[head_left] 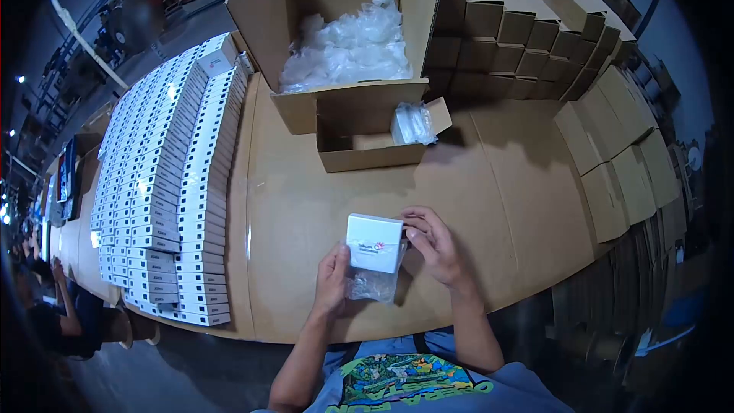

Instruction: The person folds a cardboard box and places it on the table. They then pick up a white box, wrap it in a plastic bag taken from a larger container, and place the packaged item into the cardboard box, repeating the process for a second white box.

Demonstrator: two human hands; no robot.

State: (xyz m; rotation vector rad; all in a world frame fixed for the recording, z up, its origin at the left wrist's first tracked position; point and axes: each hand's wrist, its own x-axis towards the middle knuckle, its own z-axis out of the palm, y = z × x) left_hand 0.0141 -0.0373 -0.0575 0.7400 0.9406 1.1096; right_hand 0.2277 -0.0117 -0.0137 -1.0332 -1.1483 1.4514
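Observation:
A small white box [374, 233] with printing on its face sits partly inside a clear plastic bag [372, 286] near the table's front edge. My left hand [333, 278] grips the left side of the box and bag. On the right side, my right hand [434, 248] has its fingers curled at the bag's edge, by the box's upper right corner; whether it pinches the plastic is too small to tell. Beyond them stands an open brown carton [372, 159], with a plastic-wrapped item [414, 124] at its right end.
Stacked white boxes [164, 176] fill the left of the table [290, 260]. Behind the carton, a large cardboard box [256, 15] holds clear plastic bags [348, 50]. Brown cartons [527, 38] are piled at the back right, others [612, 153] at the right. A person [69, 313] is at far left.

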